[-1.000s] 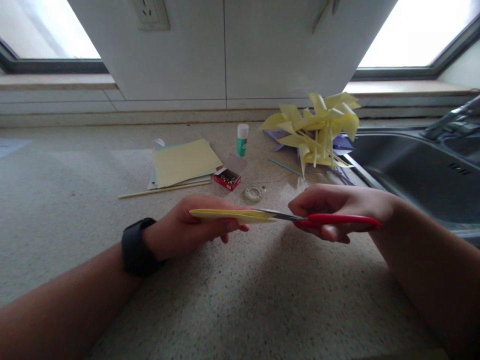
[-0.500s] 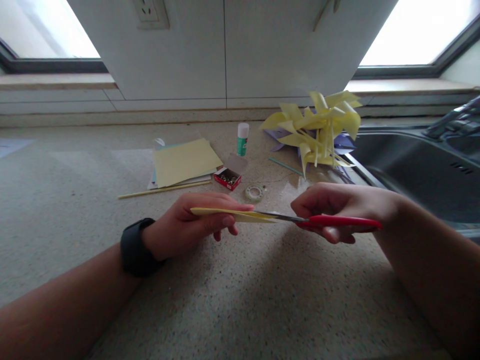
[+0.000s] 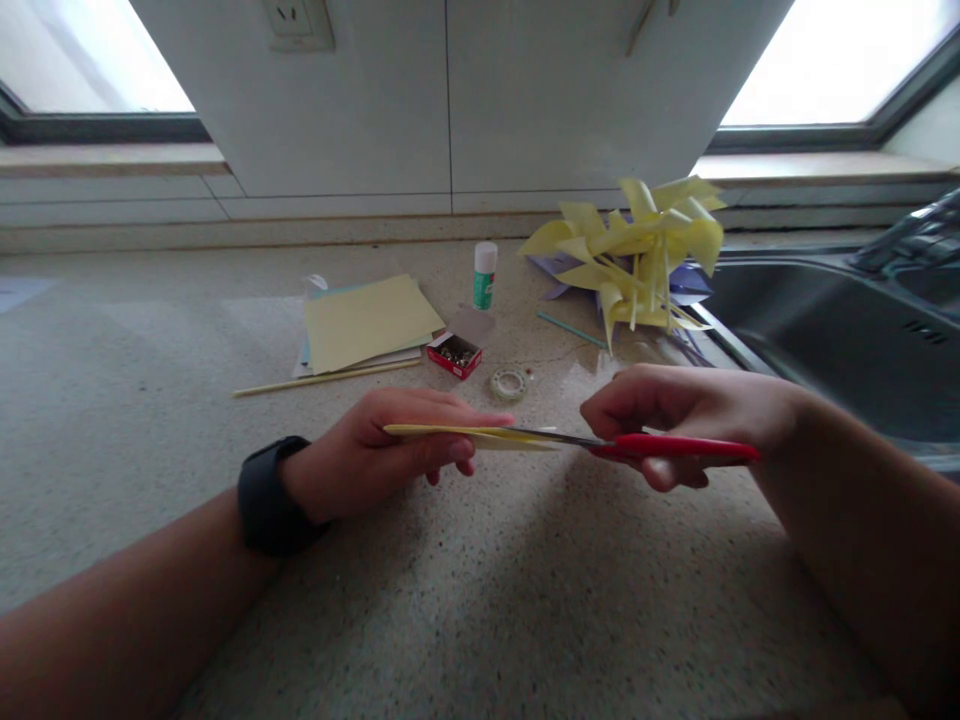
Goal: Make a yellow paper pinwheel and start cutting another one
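My left hand (image 3: 412, 435), with a dark watch (image 3: 275, 497) at the wrist, pinches a folded piece of yellow paper (image 3: 510, 441) between thumb and fingers, seen nearly edge-on. From the right, my right hand (image 3: 675, 425) grips red-handled scissors (image 3: 682, 447). Their metal blades reach into the paper close to my left fingertips; how far the cut runs is hidden. Both hands are held above the speckled countertop (image 3: 450, 620). Just beyond them lie a roll of clear tape (image 3: 509, 383) and a small red box (image 3: 454, 356) of metal pins or tacks.
A stack of coloured paper (image 3: 371, 322) lies left of centre, with a thin wooden stick (image 3: 326, 379) before it. A glue stick (image 3: 484, 275) stands upright behind the box. Yellow paper pinwheels (image 3: 637, 250) are piled beside the sink (image 3: 817, 340); a pale blue straw (image 3: 570, 328) lies nearby.
The hands stay in nearly the same place. The yellow paper and scissors have tilted slightly, so the paper looks flatter and more edge-on.
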A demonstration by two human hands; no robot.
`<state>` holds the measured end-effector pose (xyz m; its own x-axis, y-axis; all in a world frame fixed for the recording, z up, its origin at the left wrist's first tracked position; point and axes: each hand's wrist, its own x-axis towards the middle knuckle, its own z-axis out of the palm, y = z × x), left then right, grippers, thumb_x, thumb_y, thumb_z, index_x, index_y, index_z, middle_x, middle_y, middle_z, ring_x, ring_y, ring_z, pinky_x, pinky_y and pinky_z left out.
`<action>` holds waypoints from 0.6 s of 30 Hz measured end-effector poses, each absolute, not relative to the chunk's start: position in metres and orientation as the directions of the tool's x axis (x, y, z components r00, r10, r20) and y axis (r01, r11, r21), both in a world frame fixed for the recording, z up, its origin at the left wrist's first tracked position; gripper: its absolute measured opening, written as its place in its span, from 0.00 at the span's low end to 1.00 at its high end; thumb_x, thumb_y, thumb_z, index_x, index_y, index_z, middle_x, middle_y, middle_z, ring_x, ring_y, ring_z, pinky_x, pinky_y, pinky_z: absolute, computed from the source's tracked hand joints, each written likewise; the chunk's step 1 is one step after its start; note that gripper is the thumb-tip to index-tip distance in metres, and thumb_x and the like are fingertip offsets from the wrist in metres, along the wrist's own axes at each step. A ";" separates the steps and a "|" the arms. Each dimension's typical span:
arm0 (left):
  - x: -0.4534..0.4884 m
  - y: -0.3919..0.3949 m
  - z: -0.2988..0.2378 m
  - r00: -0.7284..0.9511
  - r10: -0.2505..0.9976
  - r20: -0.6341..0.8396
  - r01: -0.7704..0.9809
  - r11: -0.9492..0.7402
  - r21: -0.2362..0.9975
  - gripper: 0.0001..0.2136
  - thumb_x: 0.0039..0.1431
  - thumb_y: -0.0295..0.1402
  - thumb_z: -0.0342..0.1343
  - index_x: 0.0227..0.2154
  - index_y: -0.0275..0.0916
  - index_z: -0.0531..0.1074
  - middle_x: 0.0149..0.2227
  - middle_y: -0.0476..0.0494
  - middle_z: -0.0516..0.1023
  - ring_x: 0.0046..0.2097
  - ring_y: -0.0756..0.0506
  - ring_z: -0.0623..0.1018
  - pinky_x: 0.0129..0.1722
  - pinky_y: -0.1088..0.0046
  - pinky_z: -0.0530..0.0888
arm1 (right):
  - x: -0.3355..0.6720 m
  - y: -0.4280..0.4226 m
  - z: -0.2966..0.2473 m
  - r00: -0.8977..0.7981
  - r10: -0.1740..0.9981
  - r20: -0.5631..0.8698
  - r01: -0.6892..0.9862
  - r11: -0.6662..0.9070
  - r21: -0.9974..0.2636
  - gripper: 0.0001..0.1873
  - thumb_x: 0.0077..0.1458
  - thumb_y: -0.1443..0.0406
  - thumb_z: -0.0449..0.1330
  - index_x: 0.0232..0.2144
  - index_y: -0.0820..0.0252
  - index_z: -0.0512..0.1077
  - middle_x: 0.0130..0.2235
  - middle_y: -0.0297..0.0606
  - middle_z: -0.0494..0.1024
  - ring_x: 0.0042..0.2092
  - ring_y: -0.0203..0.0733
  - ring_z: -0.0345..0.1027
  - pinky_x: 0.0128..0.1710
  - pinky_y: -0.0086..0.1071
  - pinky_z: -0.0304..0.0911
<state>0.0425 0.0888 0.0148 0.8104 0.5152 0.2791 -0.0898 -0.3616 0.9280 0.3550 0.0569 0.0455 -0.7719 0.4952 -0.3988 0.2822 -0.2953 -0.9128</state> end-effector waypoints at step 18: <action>0.043 0.088 0.018 0.834 0.456 0.311 -0.098 -0.432 0.896 0.15 0.68 0.31 0.56 0.55 0.45 0.77 0.39 0.40 0.82 0.33 0.50 0.79 0.27 0.81 0.75 | 0.347 0.055 0.048 -0.763 0.486 -0.427 0.294 -0.328 -0.898 0.19 0.50 0.60 0.74 0.25 0.63 0.67 0.19 0.27 0.70 0.17 0.26 0.61 0.15 0.16 0.57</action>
<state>0.0434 0.0876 0.0177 0.8337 0.4561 0.3112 -0.0981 -0.4324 0.8963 0.3474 0.0550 0.0480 -0.7629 0.4857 -0.4267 0.2936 -0.3277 -0.8980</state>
